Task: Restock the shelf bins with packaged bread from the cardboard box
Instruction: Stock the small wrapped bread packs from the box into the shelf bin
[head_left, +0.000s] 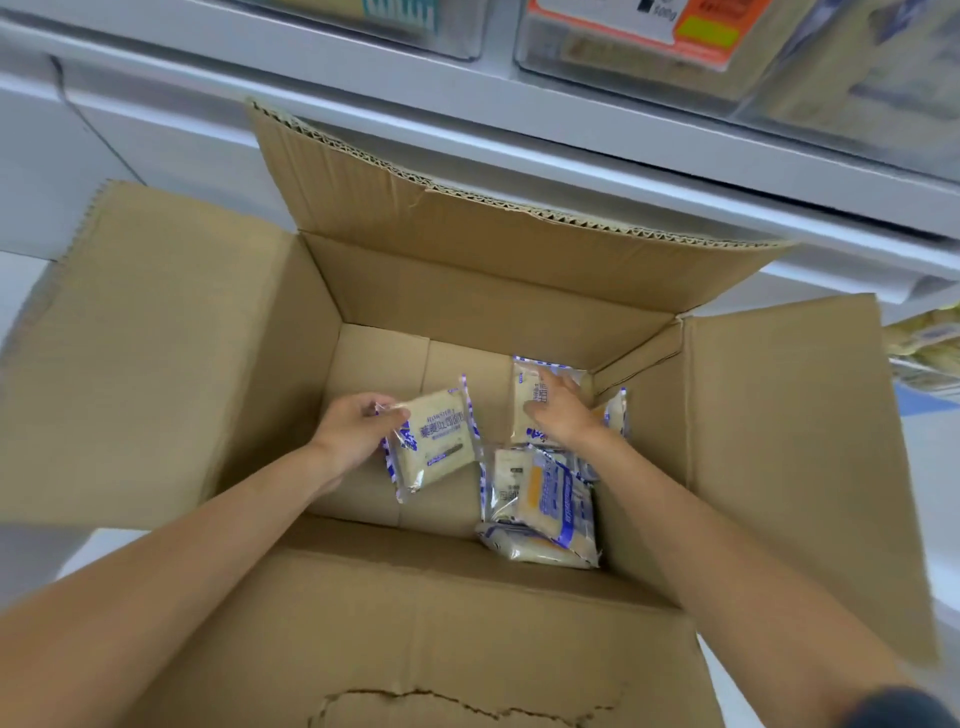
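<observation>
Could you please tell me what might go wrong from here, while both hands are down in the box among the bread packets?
1. The left hand pinches the bread packet only at its wrapper edge, so it might slip or tear when lifted.
2. The right hand rests on a second packet in the far corner. Pressing down could squash the bread.
3. The cardboard box has a tall far flap that could snag packets on their way up.

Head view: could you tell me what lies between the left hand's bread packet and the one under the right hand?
Only the bare floor of the cardboard box, shown in the head view.
</observation>
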